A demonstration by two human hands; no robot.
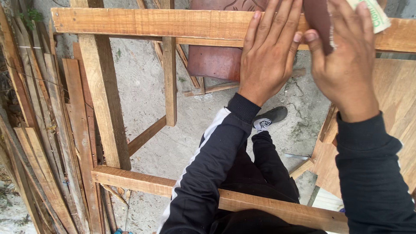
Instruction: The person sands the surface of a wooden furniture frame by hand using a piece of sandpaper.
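Both hands work on the top rail (143, 24) of the wooden frame: the left hand (268, 56) lies flat with fingers spread, the right hand (342, 65) presses sandpaper (318, 19) beside it, so sanding seems underway, calling next for steady strokes.

- Only one labelled thing here: the sheet of sandpaper (320, 21) at the top right, under the right hand (342, 65).
- Its backing side (376, 15) peeks out past the fingers at the top right corner. It's pale cream with green print, and the corner is curled up a bit.
- No packages, signs or screens anywhere else.
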